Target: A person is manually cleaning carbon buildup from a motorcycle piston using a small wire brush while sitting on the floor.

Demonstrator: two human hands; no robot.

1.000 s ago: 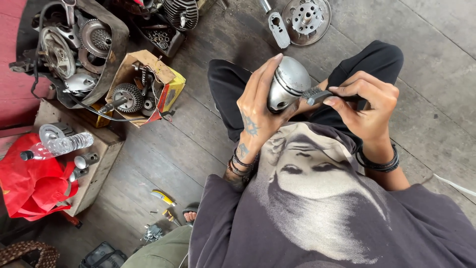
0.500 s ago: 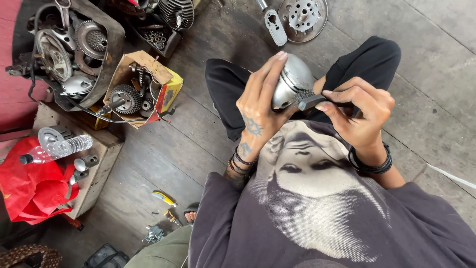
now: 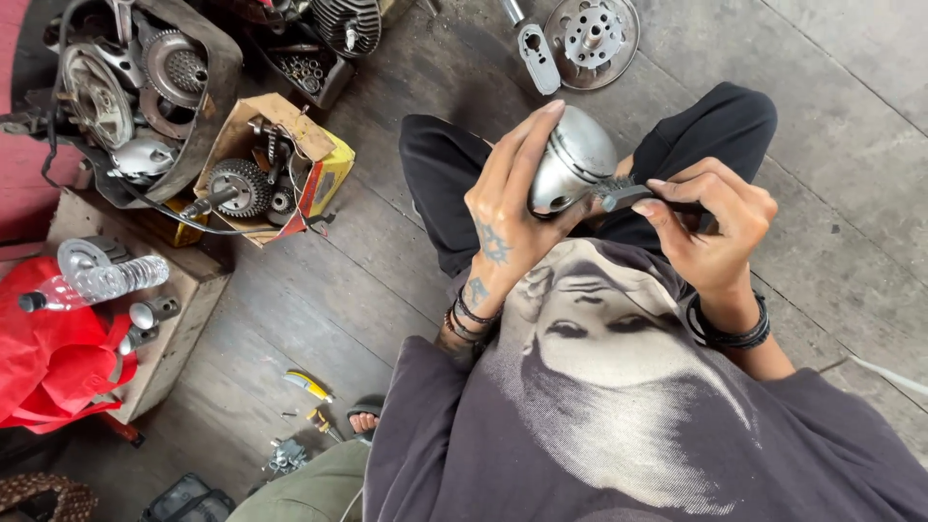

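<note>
Workshop floor; piston point(image 3: 572, 159) within left fingers point(image 3: 522, 145).

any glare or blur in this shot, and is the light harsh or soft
Head view: soft, even daylight with faint shadows; a mild sheen on the metal piston in the left hand; the right hand and its brush look sharp; slight wide-angle bending at the edges.

Dull silver metal piston point(image 3: 572, 159), crown up and tilted, small dark brush point(image 3: 619, 193) against its side
</note>
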